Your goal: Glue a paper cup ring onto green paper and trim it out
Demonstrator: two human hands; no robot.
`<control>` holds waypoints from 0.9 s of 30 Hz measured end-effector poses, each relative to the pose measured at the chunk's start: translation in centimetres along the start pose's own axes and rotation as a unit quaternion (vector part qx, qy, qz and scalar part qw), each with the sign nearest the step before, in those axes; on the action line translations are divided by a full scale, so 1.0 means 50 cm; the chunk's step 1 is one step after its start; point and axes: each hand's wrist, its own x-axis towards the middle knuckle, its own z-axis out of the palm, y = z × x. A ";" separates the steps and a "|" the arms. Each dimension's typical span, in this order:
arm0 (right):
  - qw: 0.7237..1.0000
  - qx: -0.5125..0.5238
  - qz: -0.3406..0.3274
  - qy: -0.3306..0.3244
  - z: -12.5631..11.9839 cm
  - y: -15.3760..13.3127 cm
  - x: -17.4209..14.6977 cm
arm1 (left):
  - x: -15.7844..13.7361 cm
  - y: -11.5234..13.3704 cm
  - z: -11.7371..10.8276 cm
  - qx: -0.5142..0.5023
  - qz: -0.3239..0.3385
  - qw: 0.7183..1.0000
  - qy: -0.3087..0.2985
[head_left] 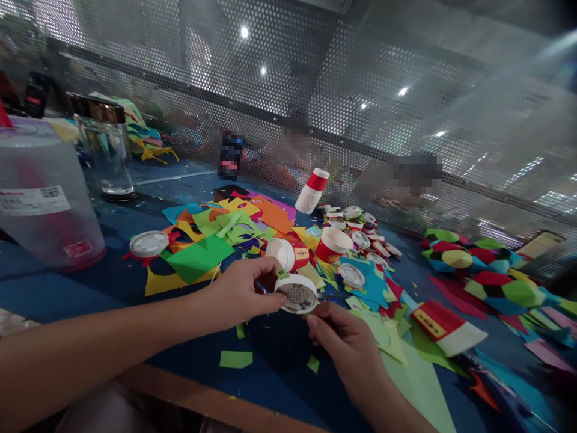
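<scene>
Two hands, the left hand (246, 291) and the right hand (345, 340), meet at a round white disc (297, 294) over the blue table (112, 294). The left hand is nearly closed, pinching the disc's edge. The right hand's fingers are bent close to its low edge; I cannot tell if they hold anything. A dark drawing shows on the disc, with a green bit (282, 274) on top. Behind it, one paper cup (300, 255) lies sideways near another cup (331, 246). Bright paper scraps (198, 258) lie around. Farther back are stacked cups (311, 193) and a glass jar (110, 153).
</scene>
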 end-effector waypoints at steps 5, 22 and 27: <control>0.999 -0.031 -0.007 -0.009 -0.001 -0.002 0.002 | 0.002 -0.005 0.000 0.007 0.004 1.000 -0.021; 0.990 -0.102 -0.098 -0.027 0.000 -0.005 0.002 | 0.010 -0.008 0.005 -0.134 -0.059 0.988 -0.044; 0.993 -0.076 -0.088 -0.029 0.002 -0.003 0.001 | 0.007 0.001 0.004 -0.146 -0.064 0.986 -0.038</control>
